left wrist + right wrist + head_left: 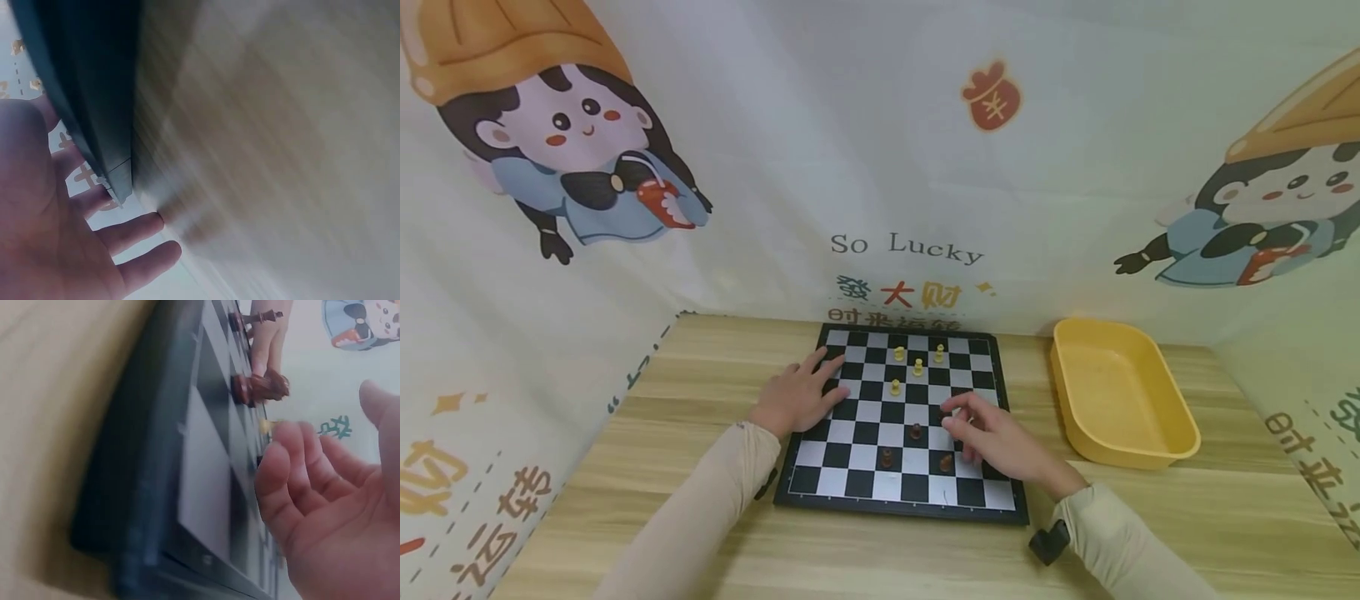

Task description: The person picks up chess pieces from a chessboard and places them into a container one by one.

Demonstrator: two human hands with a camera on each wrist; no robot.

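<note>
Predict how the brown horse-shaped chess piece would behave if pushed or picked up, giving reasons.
The horse piece would probably feel light, being much smaller than the right hand. Pushed near its top, it might tip on the board, since it stands upright and is taller than it is wide. Its solid-looking body suggests it would stay stiff.
</note>
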